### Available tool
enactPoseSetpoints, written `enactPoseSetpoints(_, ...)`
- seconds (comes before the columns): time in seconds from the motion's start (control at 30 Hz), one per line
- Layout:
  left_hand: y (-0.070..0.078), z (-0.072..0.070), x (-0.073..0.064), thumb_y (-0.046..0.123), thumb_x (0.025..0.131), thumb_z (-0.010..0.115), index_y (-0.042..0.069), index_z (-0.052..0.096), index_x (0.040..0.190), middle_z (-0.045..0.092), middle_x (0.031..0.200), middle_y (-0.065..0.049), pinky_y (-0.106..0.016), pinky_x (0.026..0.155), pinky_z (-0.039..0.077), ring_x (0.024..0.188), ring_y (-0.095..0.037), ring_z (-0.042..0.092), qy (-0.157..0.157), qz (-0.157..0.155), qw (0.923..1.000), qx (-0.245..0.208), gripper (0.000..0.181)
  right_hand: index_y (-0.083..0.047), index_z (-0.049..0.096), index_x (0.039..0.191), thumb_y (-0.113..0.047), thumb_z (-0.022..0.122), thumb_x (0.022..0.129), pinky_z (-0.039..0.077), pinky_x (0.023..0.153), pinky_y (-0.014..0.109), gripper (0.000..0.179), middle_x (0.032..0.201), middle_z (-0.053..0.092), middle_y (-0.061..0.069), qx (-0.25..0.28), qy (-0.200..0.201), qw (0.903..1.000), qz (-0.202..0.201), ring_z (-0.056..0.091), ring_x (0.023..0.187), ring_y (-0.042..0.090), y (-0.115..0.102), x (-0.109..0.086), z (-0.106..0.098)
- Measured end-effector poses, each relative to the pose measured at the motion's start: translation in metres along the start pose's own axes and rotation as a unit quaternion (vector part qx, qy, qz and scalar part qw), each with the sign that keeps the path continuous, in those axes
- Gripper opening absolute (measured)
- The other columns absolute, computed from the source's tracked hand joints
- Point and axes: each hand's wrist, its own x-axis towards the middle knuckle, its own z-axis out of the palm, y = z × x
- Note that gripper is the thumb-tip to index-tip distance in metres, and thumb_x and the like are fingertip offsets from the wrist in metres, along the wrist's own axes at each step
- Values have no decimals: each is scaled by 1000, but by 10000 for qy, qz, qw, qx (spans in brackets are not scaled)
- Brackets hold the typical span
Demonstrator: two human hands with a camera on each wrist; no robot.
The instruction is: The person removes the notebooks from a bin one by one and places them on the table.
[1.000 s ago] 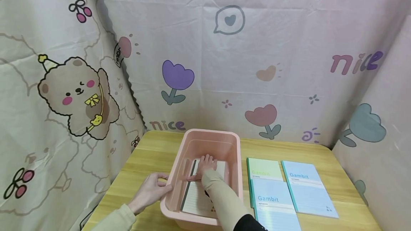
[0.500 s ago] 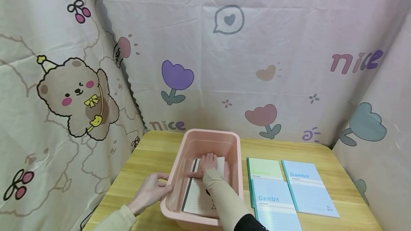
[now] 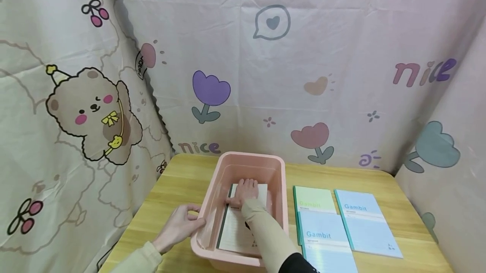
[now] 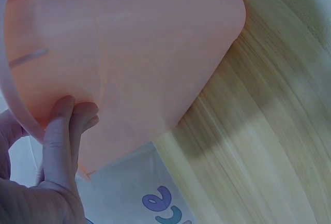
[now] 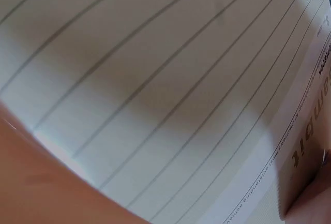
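A pink plastic bin [image 3: 250, 169] stands on the table with its long side running away from me. My left hand [image 3: 178, 226] grips its near left rim; in the left wrist view the fingers [image 4: 59, 136] lie along the bin's outer wall [image 4: 155, 53] and the thumb goes over the rim. Inside, on the bottom, lies a pale lined notebook [image 3: 233, 235] with a dark spine. My right hand [image 3: 247, 193] rests on its far part, fingers extended and thumb spread left. The right wrist view is filled by the notebook's ruled cover [image 5: 155, 89]; its lettering is partly shaded.
Right of the bin lie a green notebook [image 3: 313, 197], a blue notebook [image 3: 326, 239] overlapping it, and another blue notebook [image 3: 366, 222] further right. The wooden table [image 3: 190, 176] ends at a printed curtain [image 3: 247, 95] behind and at both sides.
The notebook in the bin has slid slightly toward the far end with my right hand on it. My left hand stays on the rim, and the bin keeps its place.
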Motion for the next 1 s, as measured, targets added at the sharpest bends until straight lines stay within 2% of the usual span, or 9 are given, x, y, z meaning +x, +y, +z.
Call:
enactPoseSetpoints(0.2,2,0,2,3,84,64,-19,53,120,73,99,-33,-37,66,65,81,-32,77,42,-77,9999,54,44,-7,57,109,-79,65,72,44,96,41,82,110,63,13,88,119,9999,-78,55,103,29,1,2,-12)
enactPoseSetpoints(0.4,1,0,1,4,84,65,-18,54,120,73,99,-32,-38,67,65,81,-31,76,99,-112,9999,54,44,-7,56,107,-78,67,73,46,93,40,80,106,63,12,83,274,9990,-341,54,97,28,3,3,-28)
enactPoseSetpoints(0.63,1,1,2,5,85,66,-17,54,120,74,99,-30,-38,67,65,81,-31,77,86,-122,9999,82,44,-6,57,120,-79,65,74,46,102,42,86,121,64,13,84,140,9987,-483,57,111,29,11,5,-61)
enactPoseSetpoints(0.83,1,2,2,4,85,66,-18,54,119,74,98,-32,-38,66,65,80,-31,76,112,-134,9998,109,42,-5,56,118,-76,64,77,45,101,43,82,118,64,13,322,99,9971,-682,56,110,30,17,4,-90)
enactPoseSetpoints(0.93,2,2,3,5,86,65,-18,54,121,74,97,-30,-37,67,65,79,-30,76,90,-202,9997,123,43,-4,55,123,-75,63,78,44,105,44,85,125,63,16,403,193,9961,-756,56,116,33,21,5,-103)
enactPoseSetpoints(1.0,2,2,4,5,86,64,-18,53,122,75,97,-29,-37,67,65,78,-30,76,50,-206,9997,102,44,-4,55,124,-75,62,79,46,104,43,84,124,63,15,429,235,9953,-834,56,114,31,22,4,-114)
